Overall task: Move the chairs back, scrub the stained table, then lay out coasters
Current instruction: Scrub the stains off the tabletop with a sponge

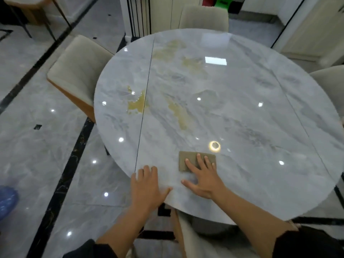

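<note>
- Now the flat right hand (202, 180) presses a thin brown scrub pad (186, 155) down, likely to rub the yellow stains (178, 113).
- Flat left hand (147, 185) seems to steady the round grey marble table (251, 112).

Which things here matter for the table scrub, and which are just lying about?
Job: table, yellow stains, tan pad under the right hand, left hand on the table's edge, left chair, far chair.
Lying about: blue object on the floor, green object at the back, wooden furniture far left.
</note>
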